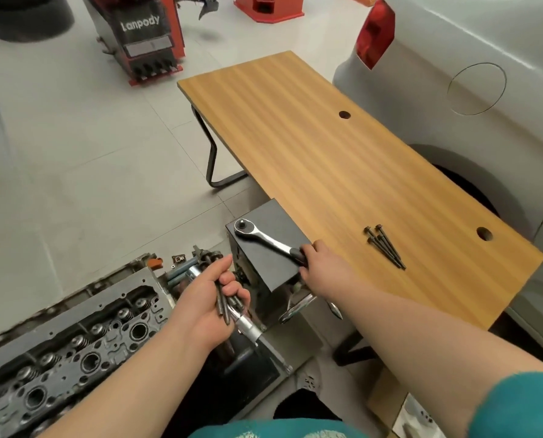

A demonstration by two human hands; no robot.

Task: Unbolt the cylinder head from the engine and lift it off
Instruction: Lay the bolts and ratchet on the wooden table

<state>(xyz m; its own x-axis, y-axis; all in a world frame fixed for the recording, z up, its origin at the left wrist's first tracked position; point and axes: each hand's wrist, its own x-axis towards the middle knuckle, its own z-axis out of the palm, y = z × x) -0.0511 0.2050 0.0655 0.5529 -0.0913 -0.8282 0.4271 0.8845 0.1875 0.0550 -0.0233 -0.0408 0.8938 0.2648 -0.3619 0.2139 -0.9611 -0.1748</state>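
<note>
My left hand (pixel 213 298) clutches pulled bolts (pixel 224 303) for safekeeping | my right hand (pixel 319 263) grips ratchet (pixel 264 240), parking it.

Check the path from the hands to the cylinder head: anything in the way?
No object lies between, but both hands are full. The left hand grips a bundle of bolts beside the cylinder head. The right hand holds the ratchet lying on the black box. Both must be emptied before lifting.
</note>
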